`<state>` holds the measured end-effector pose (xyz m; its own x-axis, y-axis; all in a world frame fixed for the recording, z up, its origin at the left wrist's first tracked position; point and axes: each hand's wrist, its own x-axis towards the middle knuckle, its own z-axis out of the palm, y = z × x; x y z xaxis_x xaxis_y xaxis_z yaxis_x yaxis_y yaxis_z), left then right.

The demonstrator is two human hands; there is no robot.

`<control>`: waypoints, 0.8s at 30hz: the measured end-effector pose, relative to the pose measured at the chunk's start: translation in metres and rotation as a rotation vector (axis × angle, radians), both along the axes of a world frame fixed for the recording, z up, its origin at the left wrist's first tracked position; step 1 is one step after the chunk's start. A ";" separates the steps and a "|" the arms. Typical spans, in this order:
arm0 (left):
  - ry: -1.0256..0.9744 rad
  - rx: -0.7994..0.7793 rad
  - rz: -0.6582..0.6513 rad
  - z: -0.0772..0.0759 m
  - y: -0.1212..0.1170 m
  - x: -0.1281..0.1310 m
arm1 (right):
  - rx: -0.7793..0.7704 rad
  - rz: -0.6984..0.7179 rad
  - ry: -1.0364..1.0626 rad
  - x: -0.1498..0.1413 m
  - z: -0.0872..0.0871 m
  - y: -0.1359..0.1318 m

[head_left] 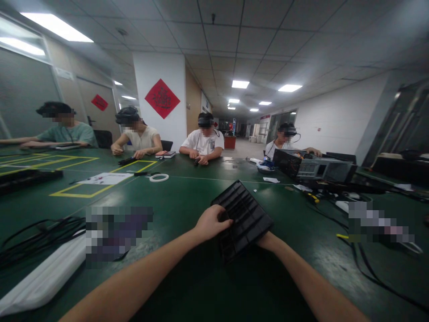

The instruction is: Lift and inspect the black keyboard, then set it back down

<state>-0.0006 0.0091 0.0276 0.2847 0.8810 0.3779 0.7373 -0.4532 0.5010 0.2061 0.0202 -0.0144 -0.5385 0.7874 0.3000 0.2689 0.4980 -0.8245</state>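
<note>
A black plastic tray (pixel 243 219) with several divided compartments is held up, tilted, above the green table. My left hand (pixel 212 220) is at its left edge, with thumb and fingers bent over the rim and reaching into the nearer compartments. Whether a small part is between those fingers I cannot make out. On the tray's lower right side, my right hand (pixel 266 240) holds it from beneath; its fingers are hidden behind the tray.
The green table (pixel 181 201) carries a white tape roll (pixel 158 178), a paper sheet (pixel 105 178), black cables (pixel 40 230) and a long white bag (pixel 47 273). An opened computer case (pixel 315 166) stands at right. Several people sit along the far side.
</note>
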 end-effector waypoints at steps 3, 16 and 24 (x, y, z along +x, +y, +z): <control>-0.011 0.020 0.141 0.012 0.014 -0.015 | 0.137 -0.013 -0.241 -0.002 0.012 -0.005; 0.291 -0.165 0.656 0.033 0.058 -0.089 | 0.059 -0.018 -0.352 0.002 0.023 -0.012; 0.330 -0.238 0.887 0.067 0.072 -0.179 | 0.020 -0.026 -0.352 0.001 0.027 -0.015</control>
